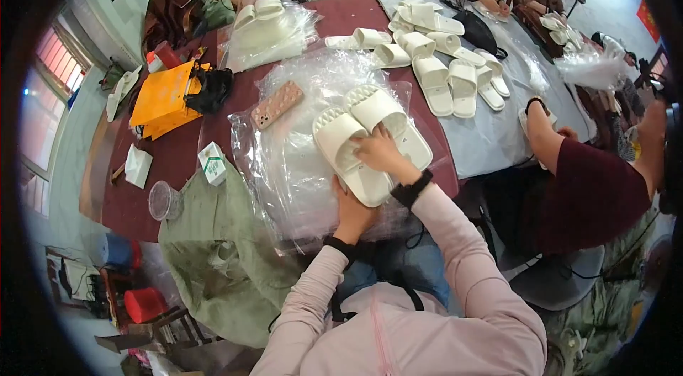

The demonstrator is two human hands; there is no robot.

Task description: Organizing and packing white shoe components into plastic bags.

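**White slippers (377, 107) cradled from below and steadied from above**

The pair sits side by side over a stack of clear plastic (274, 177) at the near edge of the counter (353, 13), probably for easy reach; whether it touches the plastic is unclear. The left hand (353, 216) is partly open under one heel, likely bearing weight, its fingertips hidden. The right hand (388, 153), fingers loosely curled, lies across the pair near the straps, perhaps steadying it; its grip is uncertain. A phone (277, 106) rests on the plastic, perhaps simply within reach.
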